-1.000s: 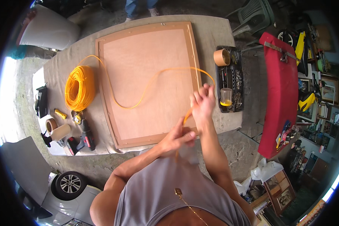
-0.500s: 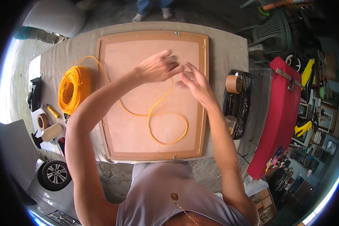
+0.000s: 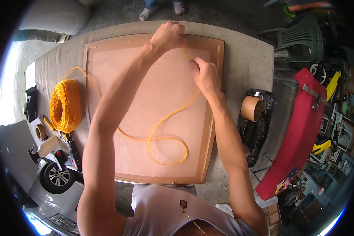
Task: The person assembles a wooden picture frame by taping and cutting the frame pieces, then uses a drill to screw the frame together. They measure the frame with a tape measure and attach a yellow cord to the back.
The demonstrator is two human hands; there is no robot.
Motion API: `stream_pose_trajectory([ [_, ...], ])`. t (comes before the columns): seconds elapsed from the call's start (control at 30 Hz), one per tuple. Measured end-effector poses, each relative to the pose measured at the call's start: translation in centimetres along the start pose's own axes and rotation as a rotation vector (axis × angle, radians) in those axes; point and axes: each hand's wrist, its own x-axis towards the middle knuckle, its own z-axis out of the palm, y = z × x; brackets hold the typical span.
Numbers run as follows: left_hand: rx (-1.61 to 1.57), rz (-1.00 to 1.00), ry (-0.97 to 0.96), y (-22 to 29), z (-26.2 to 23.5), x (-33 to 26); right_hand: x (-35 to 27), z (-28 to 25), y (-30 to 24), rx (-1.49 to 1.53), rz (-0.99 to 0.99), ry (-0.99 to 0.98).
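Observation:
A large framed panel (image 3: pixel 145 90), its pale backing board facing up inside a brown wooden border, lies on a cloth-covered table. At its far edge my left hand (image 3: pixel 168 36) is closed with its fingertips at the end of a yellow cord (image 3: pixel 169 115); the fingers hide the exact grip. Nearer to me and to the right, my right hand (image 3: pixel 205 76) pinches the same cord, and a short length runs between the two hands. From there the cord trails down the board in a loop, then passes under my left forearm to a thick yellow coil (image 3: pixel 72 104) at the left.
A brown tape roll (image 3: pixel 251 109) rests on a black tool case (image 3: pixel 259 135) to the right. Left of the panel are a spray bottle (image 3: pixel 48 145), another tape roll (image 3: pixel 40 131) and tools. Beyond stand a red padded piece (image 3: pixel 289 137), a green chair (image 3: pixel 303 37) and a person's feet (image 3: pixel 146 14).
My hands have moved apart, the left to the panel's far edge, closing at the cord. My right hand now pinches the cord. The panel appears shifted and slightly turned.

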Motion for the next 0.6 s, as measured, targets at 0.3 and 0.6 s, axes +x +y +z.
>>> stream_pose_trajectory([
  [0.3,-0.298,0.159,-0.252,-3.7,-2.4,1.9,1.7,0.1,0.5,-0.079,-0.047,0.031],
  [0.6,-0.256,0.180,-0.288,-3.3,-2.1,2.5,3.6,0.1,1.4,-0.144,-0.121,-0.037],
])
